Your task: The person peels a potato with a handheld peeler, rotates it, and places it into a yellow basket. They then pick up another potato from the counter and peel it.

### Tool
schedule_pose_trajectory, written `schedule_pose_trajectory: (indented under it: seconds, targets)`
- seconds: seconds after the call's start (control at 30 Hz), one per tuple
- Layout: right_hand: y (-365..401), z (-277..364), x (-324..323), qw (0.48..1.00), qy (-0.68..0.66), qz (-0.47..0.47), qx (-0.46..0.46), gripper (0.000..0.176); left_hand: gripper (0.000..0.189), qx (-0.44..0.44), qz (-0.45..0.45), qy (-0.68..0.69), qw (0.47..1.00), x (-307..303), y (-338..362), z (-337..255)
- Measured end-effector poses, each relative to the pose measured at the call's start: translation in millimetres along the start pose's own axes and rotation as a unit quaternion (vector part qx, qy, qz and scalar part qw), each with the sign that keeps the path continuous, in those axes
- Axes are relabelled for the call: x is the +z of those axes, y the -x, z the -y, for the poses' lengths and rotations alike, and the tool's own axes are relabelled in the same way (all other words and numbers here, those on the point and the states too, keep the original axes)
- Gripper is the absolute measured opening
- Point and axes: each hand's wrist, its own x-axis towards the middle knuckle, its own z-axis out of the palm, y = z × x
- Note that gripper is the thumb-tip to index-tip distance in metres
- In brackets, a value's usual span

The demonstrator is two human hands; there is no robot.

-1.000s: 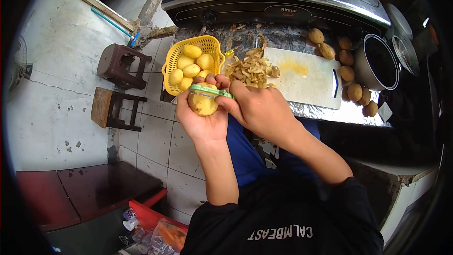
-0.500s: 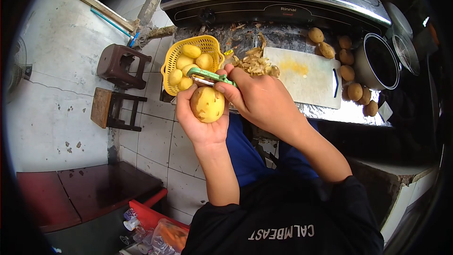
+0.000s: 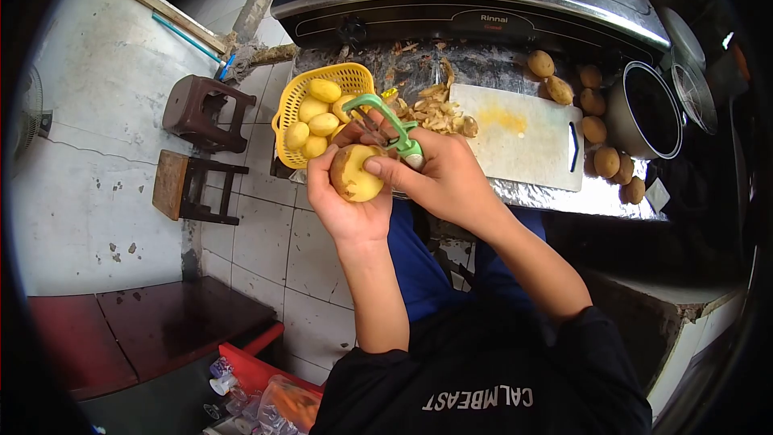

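A partly peeled potato [image 3: 357,175], with brown skin patches left on its yellow flesh, rests in my left hand [image 3: 352,216], whose fingers curl around it. My right hand [image 3: 441,167] grips a green peeler [image 3: 405,142], and its thumb touches the potato. The peeler's head points up and left, over the rim of a yellow basket [image 3: 357,76] of several peeled potatoes [image 3: 325,91]. Beyond my right hand lies a heap of peelings [image 3: 439,115], beside a white cutting board [image 3: 515,133] with an orange stain.
Several unpeeled potatoes [image 3: 594,128] lie right of the board, near a metal pot [image 3: 675,145]. A black stove [image 3: 386,20] stands behind the foil-covered surface. Two stools [image 3: 197,113] are on the tiled floor at left, with a dark red table [image 3: 185,326] below them.
The potato has turned in my left hand. My right hand has swung the peeler more upright, lifting it off the potato, and its thumb now touches the potato.
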Motion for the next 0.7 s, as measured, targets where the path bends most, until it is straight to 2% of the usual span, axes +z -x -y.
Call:
schedule_pose_trajectory:
  seconds: [0.07, 0.1, 0.13, 0.2, 0.23, 0.27, 0.3, 0.37, 0.4, 0.47, 0.5, 0.57, 0.7]
  targets:
    - [-2, -11, 7, 0.991, -0.106, -0.078, 0.012, 0.034, 0.039, -0.01, 0.007, 0.011, 1.0, -4, -1, -1]
    - [-5, -16, 7, 0.987, -0.106, -0.118, -0.026, 0.03, 0.04, -0.023, 0.057, 0.055, 0.997, -7, -1, -2]
    - [-6, -19, 3, 0.987, -0.106, -0.118, -0.025, 0.03, 0.04, -0.038, 0.107, 0.098, 0.989, -11, -1, -3]
    - [-6, -18, -10, 0.989, -0.062, -0.129, -0.043, 0.03, 0.04, -0.025, 0.114, 0.101, 0.988, -16, -4, -5]
    - [-4, -11, -18, 0.994, 0.011, -0.105, 0.0, 0.035, 0.036, -0.001, 0.103, 0.084, 0.991, -17, -5, -6]
    - [-2, -7, -19, 0.994, 0.011, -0.105, -0.001, 0.035, 0.032, 0.023, 0.093, 0.068, 0.993, -18, -5, -7]
    - [1, -3, -18, 0.994, 0.025, -0.108, -0.021, 0.036, 0.032, 0.024, 0.095, 0.069, 0.993, -19, -7, -6]
    - [10, 7, -13, 0.994, 0.078, -0.077, -0.032, 0.039, 0.036, 0.122, 0.031, 0.014, 0.992, -24, -6, -5]
    - [17, 11, -8, 0.991, 0.124, -0.039, -0.036, 0.037, 0.036, 0.121, 0.031, 0.013, 0.992, -20, -5, -3]
    - [27, 7, 9, 0.979, 0.173, -0.022, -0.103, 0.037, 0.034, 0.215, -0.049, -0.082, 0.972, -2, -1, 1]
    - [30, 9, 14, 0.979, 0.172, -0.023, -0.102, 0.037, 0.035, 0.224, -0.063, -0.097, 0.968, 2, 1, 1]
    - [32, 13, 21, 0.981, 0.184, -0.002, -0.06, 0.03, 0.036, 0.241, -0.053, -0.107, 0.963, 8, 8, 1]
    - [31, 15, 27, 0.984, 0.172, -0.005, -0.037, 0.031, 0.034, 0.28, -0.019, -0.134, 0.951, 8, 11, 3]
